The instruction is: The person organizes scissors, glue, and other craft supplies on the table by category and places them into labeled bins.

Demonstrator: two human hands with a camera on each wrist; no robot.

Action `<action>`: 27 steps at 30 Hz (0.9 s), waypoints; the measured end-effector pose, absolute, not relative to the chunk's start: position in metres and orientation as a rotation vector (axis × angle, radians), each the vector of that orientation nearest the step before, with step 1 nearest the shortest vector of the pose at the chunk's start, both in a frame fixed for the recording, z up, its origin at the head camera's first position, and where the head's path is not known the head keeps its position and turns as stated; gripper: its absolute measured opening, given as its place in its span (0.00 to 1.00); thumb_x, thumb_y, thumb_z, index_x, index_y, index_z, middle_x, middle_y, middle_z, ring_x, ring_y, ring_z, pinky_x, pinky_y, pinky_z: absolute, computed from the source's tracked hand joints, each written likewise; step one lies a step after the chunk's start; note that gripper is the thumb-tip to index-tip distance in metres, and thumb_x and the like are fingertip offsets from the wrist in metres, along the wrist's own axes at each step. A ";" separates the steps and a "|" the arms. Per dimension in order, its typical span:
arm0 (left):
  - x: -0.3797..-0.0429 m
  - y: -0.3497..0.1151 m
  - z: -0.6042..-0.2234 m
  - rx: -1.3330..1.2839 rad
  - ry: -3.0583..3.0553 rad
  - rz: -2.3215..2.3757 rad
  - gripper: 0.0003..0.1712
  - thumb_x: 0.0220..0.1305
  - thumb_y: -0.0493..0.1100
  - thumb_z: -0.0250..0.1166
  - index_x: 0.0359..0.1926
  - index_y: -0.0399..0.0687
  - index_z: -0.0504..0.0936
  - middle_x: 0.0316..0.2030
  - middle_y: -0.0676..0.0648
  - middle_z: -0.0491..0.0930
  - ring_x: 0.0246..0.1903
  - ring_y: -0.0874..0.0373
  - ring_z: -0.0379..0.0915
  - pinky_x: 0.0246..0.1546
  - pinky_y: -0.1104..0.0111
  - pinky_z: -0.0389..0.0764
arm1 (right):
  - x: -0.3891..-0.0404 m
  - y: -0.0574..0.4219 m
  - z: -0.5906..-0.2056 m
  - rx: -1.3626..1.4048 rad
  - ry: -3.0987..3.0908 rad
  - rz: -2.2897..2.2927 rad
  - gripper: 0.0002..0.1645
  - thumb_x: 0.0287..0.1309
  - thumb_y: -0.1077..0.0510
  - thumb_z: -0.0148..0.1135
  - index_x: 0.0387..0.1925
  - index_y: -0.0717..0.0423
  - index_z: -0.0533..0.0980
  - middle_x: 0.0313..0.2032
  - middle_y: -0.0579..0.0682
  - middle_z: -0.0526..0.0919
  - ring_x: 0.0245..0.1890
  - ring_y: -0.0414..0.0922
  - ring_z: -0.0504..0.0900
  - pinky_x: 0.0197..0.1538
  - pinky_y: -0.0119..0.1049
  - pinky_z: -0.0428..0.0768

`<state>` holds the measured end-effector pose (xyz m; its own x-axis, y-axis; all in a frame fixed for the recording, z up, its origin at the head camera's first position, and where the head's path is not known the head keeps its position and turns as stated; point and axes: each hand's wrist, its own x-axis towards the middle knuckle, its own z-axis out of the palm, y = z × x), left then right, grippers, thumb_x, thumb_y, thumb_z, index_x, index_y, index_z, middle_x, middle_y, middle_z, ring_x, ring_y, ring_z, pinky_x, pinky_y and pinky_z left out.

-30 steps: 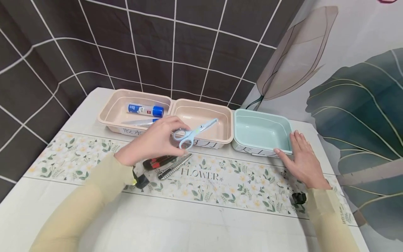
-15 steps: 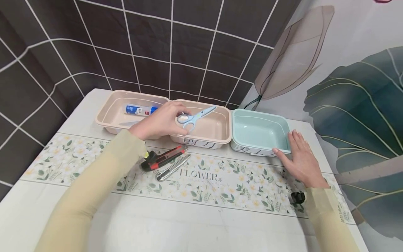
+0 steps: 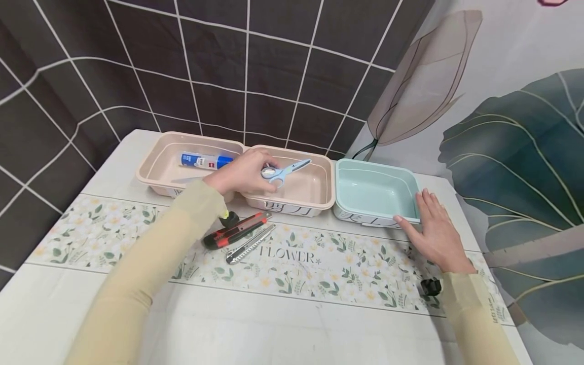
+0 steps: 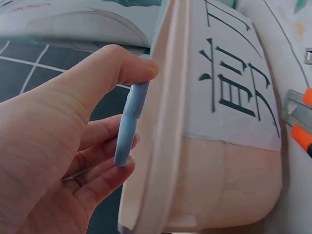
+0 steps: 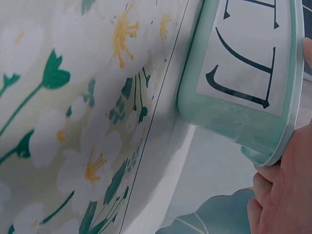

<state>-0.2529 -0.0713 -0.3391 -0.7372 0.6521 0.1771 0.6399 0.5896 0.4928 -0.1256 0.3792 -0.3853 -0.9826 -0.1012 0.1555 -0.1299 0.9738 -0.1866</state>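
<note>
My left hand (image 3: 246,171) pinches light blue scissors (image 3: 295,167) by the finger loops, over the middle pink bin (image 3: 315,188). Their blades point to the back right, above the inside of that bin. In the left wrist view, thumb and fingers grip the blue handle (image 4: 127,127) edge-on, close behind the bin's rim (image 4: 168,122). A paper label with black writing covers the bin's front. My right hand (image 3: 439,234) rests against the right end of the mint green bin (image 3: 371,190), fingers extended and thumb at its front corner.
The left pink bin (image 3: 159,157) holds a blue-capped glue tube (image 3: 205,160) and another item partly behind my left wrist. A red and black utility knife (image 3: 237,230) and a slim silver one (image 3: 251,244) lie in front of the bins. A dark tiled backdrop (image 3: 214,61) stands behind.
My left hand has carried the scissors back and slightly right, from the middle bin's front edge to over its inside. The red and black knife shows more fully. The right hand has stayed put.
</note>
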 end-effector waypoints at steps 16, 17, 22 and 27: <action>-0.244 -0.083 -0.341 1.021 2.781 0.872 0.45 0.45 0.56 0.74 0.63 0.46 0.70 0.62 0.47 0.67 0.63 0.53 0.56 0.61 0.59 0.58 | -0.125 0.378 -0.385 0.179 -2.976 0.285 0.52 0.62 0.34 0.48 0.71 0.63 0.42 0.72 0.59 0.38 0.70 0.48 0.31 0.67 0.50 0.35; -0.243 -0.084 -0.340 1.024 2.784 0.886 0.45 0.45 0.56 0.74 0.63 0.46 0.70 0.62 0.47 0.67 0.63 0.54 0.56 0.61 0.59 0.58 | -0.125 0.377 -0.385 0.179 -2.977 0.286 0.52 0.61 0.34 0.48 0.71 0.63 0.42 0.72 0.58 0.38 0.70 0.48 0.30 0.67 0.50 0.35; -0.236 -0.090 -0.332 1.032 2.820 0.903 0.44 0.47 0.60 0.71 0.63 0.47 0.70 0.61 0.50 0.69 0.62 0.52 0.59 0.60 0.58 0.59 | -0.125 0.377 -0.385 0.176 -2.978 0.284 0.52 0.61 0.34 0.48 0.71 0.63 0.42 0.72 0.56 0.36 0.70 0.47 0.30 0.67 0.50 0.35; -0.229 -0.094 -0.326 1.042 2.843 0.927 0.43 0.48 0.60 0.71 0.63 0.48 0.71 0.60 0.50 0.70 0.60 0.51 0.61 0.59 0.57 0.59 | -0.125 0.377 -0.385 0.175 -2.976 0.286 0.52 0.61 0.34 0.48 0.72 0.62 0.42 0.72 0.55 0.36 0.70 0.47 0.30 0.67 0.51 0.36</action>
<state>-0.2289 -0.0940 -0.3259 -0.7832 0.5832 0.2155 0.5981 0.6122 0.5172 -0.1251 0.3774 -0.3848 -0.9825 -0.1015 0.1563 -0.1294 0.9751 -0.1802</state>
